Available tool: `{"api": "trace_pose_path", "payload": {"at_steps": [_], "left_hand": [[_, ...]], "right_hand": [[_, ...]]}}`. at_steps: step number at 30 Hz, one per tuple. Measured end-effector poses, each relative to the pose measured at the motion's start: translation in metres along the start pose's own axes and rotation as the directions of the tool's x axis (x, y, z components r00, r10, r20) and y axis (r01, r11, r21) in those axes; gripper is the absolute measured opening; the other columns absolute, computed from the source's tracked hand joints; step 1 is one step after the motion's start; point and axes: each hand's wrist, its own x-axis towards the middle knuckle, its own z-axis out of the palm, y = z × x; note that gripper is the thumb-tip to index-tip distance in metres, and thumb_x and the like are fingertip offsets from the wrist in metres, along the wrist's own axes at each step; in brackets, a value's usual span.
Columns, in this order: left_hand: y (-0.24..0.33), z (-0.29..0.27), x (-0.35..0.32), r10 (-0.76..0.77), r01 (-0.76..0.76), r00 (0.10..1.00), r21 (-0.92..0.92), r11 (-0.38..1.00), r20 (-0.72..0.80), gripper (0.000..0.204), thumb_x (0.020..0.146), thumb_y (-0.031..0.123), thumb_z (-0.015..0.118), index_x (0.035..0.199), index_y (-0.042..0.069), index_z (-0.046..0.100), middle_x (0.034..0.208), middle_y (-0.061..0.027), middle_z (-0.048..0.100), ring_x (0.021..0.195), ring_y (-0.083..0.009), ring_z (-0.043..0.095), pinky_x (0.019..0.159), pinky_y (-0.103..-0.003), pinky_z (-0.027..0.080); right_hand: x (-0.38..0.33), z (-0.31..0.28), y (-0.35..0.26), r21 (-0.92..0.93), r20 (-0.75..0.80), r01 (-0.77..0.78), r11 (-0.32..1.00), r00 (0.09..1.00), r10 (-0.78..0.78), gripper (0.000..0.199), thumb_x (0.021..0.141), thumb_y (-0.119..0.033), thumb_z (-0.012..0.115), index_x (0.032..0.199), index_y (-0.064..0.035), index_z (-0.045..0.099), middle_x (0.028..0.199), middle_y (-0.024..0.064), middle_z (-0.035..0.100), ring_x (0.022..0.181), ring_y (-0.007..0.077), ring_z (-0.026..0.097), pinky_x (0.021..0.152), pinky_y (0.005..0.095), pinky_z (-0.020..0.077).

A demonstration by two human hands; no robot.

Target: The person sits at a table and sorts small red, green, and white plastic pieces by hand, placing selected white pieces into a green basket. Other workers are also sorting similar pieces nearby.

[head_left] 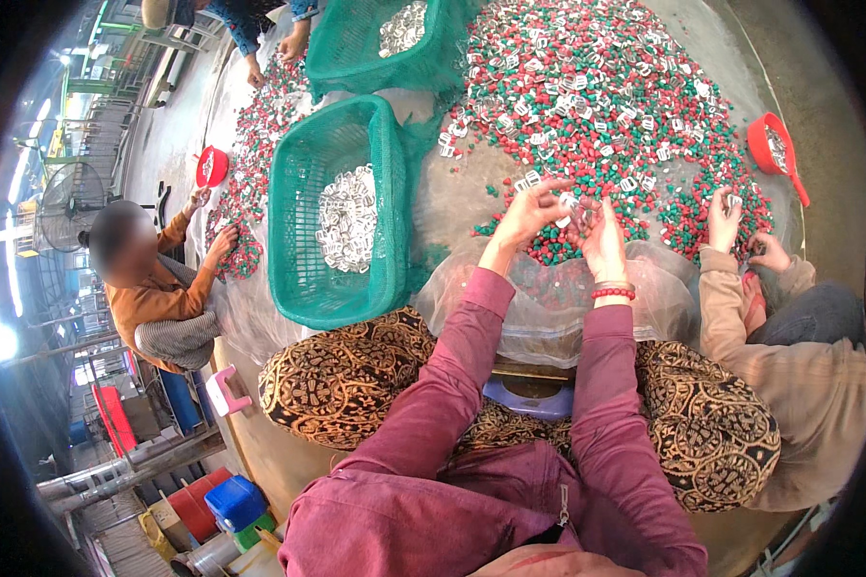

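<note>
While both hands (566, 223) pinch it, orientation of the clip (570, 200) is unclear.

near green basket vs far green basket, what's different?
The near green basket lies open toward the camera, left of the person's left hand; the far green basket sits beyond it at the top edge, partly cut off. The near one shows a larger heap of white pieces; the far one shows a smaller patch. Shared: both are green mesh plastic and hold only white pieces, beside the red-and-green pile.

Single head-worn fisheye view, looking steeply down and forward, close over the wearer's lap (510, 404) and outstretched forearms.
</note>
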Motion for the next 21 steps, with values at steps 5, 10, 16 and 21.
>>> {"api": "trace_pose_path", "payload": {"at_steps": [5,10,16,21], "left_hand": [[0.030,-0.033,-0.018,0.073,-0.130,0.990,-0.584,0.801,-0.119,0.023,0.091,0.030,0.054,0.095,0.008,0.055,0.087,-0.0031,0.056,0.077,-0.0117,0.054,0.065,-0.028,0.046],[0.039,-0.046,0.000,-0.108,0.046,0.985,-0.406,0.913,-0.132,0.027,0.090,0.036,0.055,0.079,0.012,0.049,0.070,0.0009,0.048,0.056,-0.0129,0.045,0.045,-0.026,0.036],[-0.038,-0.046,0.059,0.195,0.278,0.883,0.810,0.517,-0.428,0.049,0.071,0.040,0.072,0.099,0.002,0.059,0.090,-0.0203,0.064,0.090,-0.0335,0.062,0.077,-0.042,0.047],[-0.079,-0.055,0.072,0.242,0.223,0.923,0.928,0.300,-0.300,0.036,0.079,0.034,0.067,0.093,0.002,0.057,0.085,-0.0129,0.065,0.078,-0.0297,0.063,0.071,-0.040,0.048]], "right_hand": [[-0.009,-0.026,0.023,-0.169,-0.252,0.107,0.980,0.956,-0.147,0.022,0.089,-0.020,0.052,0.109,-0.0106,0.049,0.081,0.0007,0.047,0.059,0.0079,0.043,0.050,0.0249,0.0437],[-0.005,-0.033,0.017,-0.106,-0.209,0.227,0.968,0.947,-0.245,0.022,0.090,-0.007,0.041,0.110,-0.0094,0.050,0.077,-0.0002,0.048,0.061,0.0086,0.045,0.052,0.0255,0.0432],[-0.008,-0.015,0.011,-0.047,-0.251,0.219,0.975,0.942,-0.224,0.017,0.090,-0.009,0.047,0.106,-0.0094,0.054,0.073,0.0000,0.048,0.061,0.0089,0.049,0.052,0.0252,0.0440],[-0.003,-0.007,0.014,0.045,-0.288,0.201,0.979,0.941,-0.180,0.015,0.090,-0.009,0.049,0.103,-0.0070,0.054,0.072,-0.0002,0.048,0.060,0.0100,0.049,0.053,0.0266,0.0444]]}}
